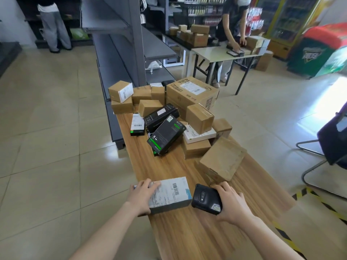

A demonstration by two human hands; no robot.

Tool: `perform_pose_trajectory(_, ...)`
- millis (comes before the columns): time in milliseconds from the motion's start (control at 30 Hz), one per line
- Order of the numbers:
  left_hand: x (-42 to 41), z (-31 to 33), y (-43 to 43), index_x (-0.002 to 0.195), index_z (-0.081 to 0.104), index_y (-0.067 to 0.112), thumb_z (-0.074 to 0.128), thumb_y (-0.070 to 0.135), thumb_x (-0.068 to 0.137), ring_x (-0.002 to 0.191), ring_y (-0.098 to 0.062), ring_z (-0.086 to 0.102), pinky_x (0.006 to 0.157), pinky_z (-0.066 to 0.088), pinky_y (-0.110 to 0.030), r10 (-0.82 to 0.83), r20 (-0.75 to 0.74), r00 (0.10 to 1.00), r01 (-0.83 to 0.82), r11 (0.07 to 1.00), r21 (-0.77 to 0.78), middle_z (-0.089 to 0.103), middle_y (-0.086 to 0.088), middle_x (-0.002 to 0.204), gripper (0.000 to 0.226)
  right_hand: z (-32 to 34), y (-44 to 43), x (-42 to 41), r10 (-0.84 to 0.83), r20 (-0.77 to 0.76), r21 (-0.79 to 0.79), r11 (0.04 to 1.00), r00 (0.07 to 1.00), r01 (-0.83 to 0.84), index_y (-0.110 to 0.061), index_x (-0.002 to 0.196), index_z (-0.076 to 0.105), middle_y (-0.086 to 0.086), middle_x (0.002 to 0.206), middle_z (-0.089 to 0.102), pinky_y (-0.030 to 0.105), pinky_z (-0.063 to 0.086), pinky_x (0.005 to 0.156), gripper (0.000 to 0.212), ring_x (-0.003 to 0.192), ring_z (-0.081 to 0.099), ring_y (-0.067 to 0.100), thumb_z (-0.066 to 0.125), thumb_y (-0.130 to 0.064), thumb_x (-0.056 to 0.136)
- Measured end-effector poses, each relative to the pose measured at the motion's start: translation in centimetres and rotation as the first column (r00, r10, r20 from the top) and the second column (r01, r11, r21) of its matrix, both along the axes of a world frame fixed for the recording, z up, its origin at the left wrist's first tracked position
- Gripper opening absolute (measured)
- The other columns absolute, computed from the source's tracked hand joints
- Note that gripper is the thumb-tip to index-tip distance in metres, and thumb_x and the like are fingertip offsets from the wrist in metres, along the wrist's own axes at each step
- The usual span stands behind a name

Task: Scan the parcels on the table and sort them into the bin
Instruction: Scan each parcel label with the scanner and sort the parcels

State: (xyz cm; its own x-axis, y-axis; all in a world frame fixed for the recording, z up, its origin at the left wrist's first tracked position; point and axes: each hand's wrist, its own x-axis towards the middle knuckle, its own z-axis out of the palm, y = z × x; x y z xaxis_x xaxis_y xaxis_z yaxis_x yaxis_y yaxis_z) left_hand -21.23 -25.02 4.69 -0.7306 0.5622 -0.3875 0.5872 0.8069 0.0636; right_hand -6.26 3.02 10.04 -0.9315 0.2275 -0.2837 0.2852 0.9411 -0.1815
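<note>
A white parcel [172, 194] with a barcode label facing up lies near the front of the wooden table [197, 231]. My left hand [141, 197] grips its left end, fingers over the top. My right hand [230, 202] holds a black handheld scanner [206, 198] just right of the parcel, its camera side facing up. Behind them, a pile of brown cardboard boxes [222, 159] and black boxes [166, 136] covers the far half of the table. No bin is in view.
Grey metal shelving [120, 59] stands past the table's far left end. A person works at a white folding table [216, 53] with more boxes at the back right. Another person stands far left. A dark chair [332, 147] is at the right; hazard tape marks the floor.
</note>
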Motion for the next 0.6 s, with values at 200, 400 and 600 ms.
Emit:
perform_pose_trajectory(200, -2.0, 1.5, 0.4, 0.149, 0.013, 0.034, 0.07, 0.021, 0.078, 0.142, -0.022, 0.013, 0.113, 0.019, -0.046, -0.178, -0.178, 0.968, 0.181, 0.983, 0.004, 0.018, -0.002, 0.151, 0.092, 1.7, 0.7, -1.1, 0.048, 0.008, 0.074, 0.996, 0.999, -0.048, -0.03, 0.139, 0.038, -0.007, 0.127, 0.037, 0.037, 0.039, 0.092, 0.084, 0.119, 0.045, 0.015, 0.073, -0.041, 0.063)
perform_pose_trajectory(400, -2.8, 2.1, 0.1, 0.152, 0.012, 0.033, 0.069, 0.017, 0.08, 0.145, -0.022, 0.008, 0.116, 0.014, -0.047, -0.21, -0.197, 0.958, 0.211, 0.977, -0.016, 0.012, -0.004, 0.156, 0.093, 2.2, 0.2, -1.2, 0.075, 0.002, 0.09, 0.993, 0.997, -0.075, -0.03, 0.141, 0.037, -0.008, 0.129, 0.036, 0.036, 0.037, 0.096, 0.085, 0.121, 0.044, 0.014, 0.075, -0.038, 0.065)
perform_pose_trajectory(600, -3.5, 1.9, -0.5, 0.151, 0.011, 0.033, 0.071, 0.017, 0.078, 0.145, -0.023, 0.007, 0.118, 0.012, -0.045, -0.231, -0.195, 0.953, 0.234, 0.972, -0.008, 0.01, -0.005, 0.157, 0.096, 2.2, -0.1, -1.5, 0.058, -0.005, 0.091, 0.994, 0.998, -0.058, -0.03, 0.14, 0.038, -0.008, 0.129, 0.036, 0.037, 0.038, 0.097, 0.085, 0.121, 0.044, 0.014, 0.075, -0.037, 0.064)
